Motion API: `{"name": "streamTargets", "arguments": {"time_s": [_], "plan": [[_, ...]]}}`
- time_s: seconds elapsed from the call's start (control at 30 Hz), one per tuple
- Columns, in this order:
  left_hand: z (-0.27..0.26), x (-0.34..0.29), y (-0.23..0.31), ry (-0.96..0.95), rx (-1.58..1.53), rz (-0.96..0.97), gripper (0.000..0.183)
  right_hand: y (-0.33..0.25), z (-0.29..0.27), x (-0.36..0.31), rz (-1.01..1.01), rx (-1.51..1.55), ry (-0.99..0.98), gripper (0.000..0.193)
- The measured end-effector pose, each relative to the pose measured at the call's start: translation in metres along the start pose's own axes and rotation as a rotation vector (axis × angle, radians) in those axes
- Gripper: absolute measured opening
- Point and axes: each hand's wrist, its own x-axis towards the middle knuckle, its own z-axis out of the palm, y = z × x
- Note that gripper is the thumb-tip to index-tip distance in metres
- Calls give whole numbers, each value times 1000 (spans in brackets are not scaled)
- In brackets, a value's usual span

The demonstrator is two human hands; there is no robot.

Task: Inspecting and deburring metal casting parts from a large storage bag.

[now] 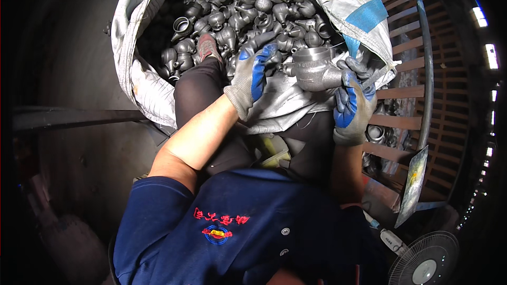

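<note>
A grey metal pipe-fitting-like casting (315,71), with a round threaded mouth facing up and a rounded body, is held up over the front edge of the sack. My right hand (355,103), in a grey knit glove with a blue palm, is closed around its narrow right end. A narrow grey bar (376,76) sticks out past those fingers; whether the hand grips it too, I cannot tell. To the casting's left, apart from it, my left hand (249,79) wears a matching glove. Its fingers stretch out over the pile, with nothing visible in them.
The large white woven sack (128,68), with blue straps, is filled with similar grey castings (227,37). My shoe (207,47) rests among them. A slatted rack (406,93) stands at the right, with more castings (376,134) behind it. A fan (424,272) is at the lower right.
</note>
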Motion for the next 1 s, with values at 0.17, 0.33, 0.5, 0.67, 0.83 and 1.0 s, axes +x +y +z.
{"name": "streamTargets", "arguments": {"time_s": [0.17, 0.33, 0.5, 0.67, 0.83, 1.0], "plan": [[25, -10, -12, -342, -314, -269, 57, 6, 26, -20, -46, 27, -54, 33], [28, -1, -5, -294, -664, -298, 55, 21, 26, -35, 47, -57, -134, 34], [18, 3, -10, -216, -574, -269, 53, 24, 6, -25, 49, -49, -116, 34], [26, -3, -2, -231, -619, -343, 48, 11, 22, -13, 15, -287, -132, 44], [22, -7, -6, -316, -550, -371, 40, 27, 24, -7, -191, -332, -251, 47], [-29, 11, -41, -340, 288, -22, 56, 41, 15, -7, -134, -299, -259, 45]]}}
